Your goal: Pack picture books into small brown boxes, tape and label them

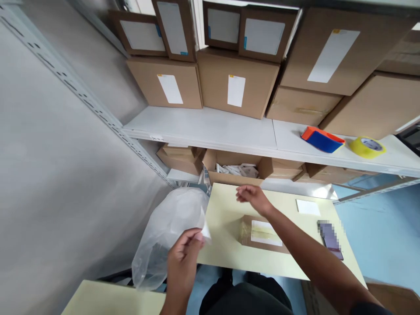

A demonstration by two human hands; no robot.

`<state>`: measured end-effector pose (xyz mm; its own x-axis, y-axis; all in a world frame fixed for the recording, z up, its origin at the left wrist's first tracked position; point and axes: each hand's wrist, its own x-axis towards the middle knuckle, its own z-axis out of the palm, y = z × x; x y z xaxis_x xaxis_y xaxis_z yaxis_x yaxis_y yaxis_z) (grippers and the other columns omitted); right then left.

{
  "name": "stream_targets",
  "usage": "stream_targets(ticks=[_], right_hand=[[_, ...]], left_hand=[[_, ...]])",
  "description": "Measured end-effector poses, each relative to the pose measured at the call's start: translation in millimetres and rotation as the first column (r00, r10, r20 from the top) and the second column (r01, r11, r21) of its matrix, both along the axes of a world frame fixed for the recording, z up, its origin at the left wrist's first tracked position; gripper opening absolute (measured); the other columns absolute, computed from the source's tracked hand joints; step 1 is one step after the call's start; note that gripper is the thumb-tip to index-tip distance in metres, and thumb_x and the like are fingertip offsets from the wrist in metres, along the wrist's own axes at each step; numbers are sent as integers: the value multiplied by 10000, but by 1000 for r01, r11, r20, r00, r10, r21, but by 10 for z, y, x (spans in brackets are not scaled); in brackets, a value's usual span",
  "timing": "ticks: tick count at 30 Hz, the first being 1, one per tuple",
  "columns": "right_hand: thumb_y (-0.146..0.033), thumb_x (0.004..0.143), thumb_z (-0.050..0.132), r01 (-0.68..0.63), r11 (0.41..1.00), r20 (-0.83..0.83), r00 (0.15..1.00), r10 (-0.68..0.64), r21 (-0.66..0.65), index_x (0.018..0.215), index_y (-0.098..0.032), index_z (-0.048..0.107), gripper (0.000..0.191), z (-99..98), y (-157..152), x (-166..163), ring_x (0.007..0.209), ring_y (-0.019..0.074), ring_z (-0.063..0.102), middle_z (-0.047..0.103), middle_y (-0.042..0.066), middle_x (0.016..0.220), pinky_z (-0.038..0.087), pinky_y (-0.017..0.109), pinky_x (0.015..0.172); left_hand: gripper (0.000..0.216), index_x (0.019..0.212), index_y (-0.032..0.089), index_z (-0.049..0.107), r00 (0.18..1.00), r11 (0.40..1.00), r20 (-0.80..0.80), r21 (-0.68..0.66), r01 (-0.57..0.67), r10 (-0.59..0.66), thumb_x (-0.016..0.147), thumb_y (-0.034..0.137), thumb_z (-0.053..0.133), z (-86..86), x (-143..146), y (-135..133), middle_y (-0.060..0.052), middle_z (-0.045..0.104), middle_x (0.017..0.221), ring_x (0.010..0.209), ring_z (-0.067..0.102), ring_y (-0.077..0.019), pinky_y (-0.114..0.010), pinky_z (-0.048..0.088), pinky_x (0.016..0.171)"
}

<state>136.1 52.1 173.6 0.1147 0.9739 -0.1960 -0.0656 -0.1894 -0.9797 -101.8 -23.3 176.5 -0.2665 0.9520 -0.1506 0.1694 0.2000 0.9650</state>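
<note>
My left hand (184,256) is closed in a pinch on a small white scrap of paper (206,230), next to a large clear plastic bag (167,232) that hangs off the left edge of the pale yellow table (226,245). My right hand (252,197) reaches forward over the table's far edge, fingers loosely curled, with nothing visible in it. Below its wrist lies a small brown parcel with a white label (262,234), wrapped in clear tape.
A white slip (307,207) and a dark phone (330,239) lie on the table's right side. Behind it a grey shelf (210,129) bears stacked cardboard boxes, an orange-and-blue tool (323,140) and a yellow tape roll (367,146). An open carton of packets (236,170) sits below.
</note>
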Motion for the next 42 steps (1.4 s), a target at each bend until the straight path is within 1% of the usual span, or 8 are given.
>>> stream_targets(ticks=[4,9,14,16,20,26,36,42], right_hand=[[-507,825,790,-146,985,-218,968,125,-87,941,-199,705,339,7,-753,91,774,192,684,705,33,854,599,377,753],[-472,759,849,183,965,-291,928,-232,-186,817,-207,671,324,-160,-1557,196,677,130,592,626,-17,755,542,274,645],[-480,754,846,325,902,-249,884,-396,-284,793,-200,666,336,-405,-1916,413,659,127,537,600,-16,730,519,266,622],[-504,749,842,383,873,-211,866,-453,-302,810,-203,672,351,-468,-2003,541,694,145,550,611,-7,756,548,294,651],[-519,732,847,502,800,-178,799,-574,-328,814,-211,674,362,-543,-2079,772,766,169,580,627,2,800,574,308,682],[-488,682,881,512,780,-247,754,-608,-359,790,-216,678,357,-638,-1960,909,779,168,587,620,-3,809,600,315,678],[-530,664,878,475,807,-262,778,-571,-351,779,-207,671,401,-688,-1858,983,781,166,594,619,-4,822,616,339,699],[-617,639,859,417,851,-173,857,-485,-319,812,-199,688,484,-795,-1777,1001,825,196,628,664,20,845,610,422,808]], left_hand=[[208,841,217,730,897,904,-271,153,399,-350,915,362,600,-9,493,-118,-5,711,730,666,648,-155,-235,492,620],[168,834,225,680,666,578,-602,377,724,-440,927,145,566,-121,1067,-403,9,684,689,643,629,-142,-272,462,664],[102,986,238,690,494,412,-686,299,861,-534,933,218,606,-248,1274,-604,-13,703,772,725,651,-189,-337,477,727],[168,1085,257,689,520,473,-622,258,842,-586,938,276,609,-359,1243,-592,-35,729,892,843,674,-211,-356,502,803],[353,1199,227,648,776,806,-268,1,592,-570,918,434,591,-668,1157,-412,-116,707,1161,997,672,-247,-377,540,819],[482,997,164,697,794,704,297,-366,608,-531,800,602,656,-882,1317,-184,-87,707,919,760,621,-179,-269,463,602],[429,889,179,652,842,788,335,-324,524,-423,719,568,713,-923,1514,-267,-9,608,745,714,578,-160,-264,448,636],[382,804,186,629,884,831,146,-303,467,-443,729,556,687,-943,1482,-165,25,551,636,595,498,-135,-255,393,578]])
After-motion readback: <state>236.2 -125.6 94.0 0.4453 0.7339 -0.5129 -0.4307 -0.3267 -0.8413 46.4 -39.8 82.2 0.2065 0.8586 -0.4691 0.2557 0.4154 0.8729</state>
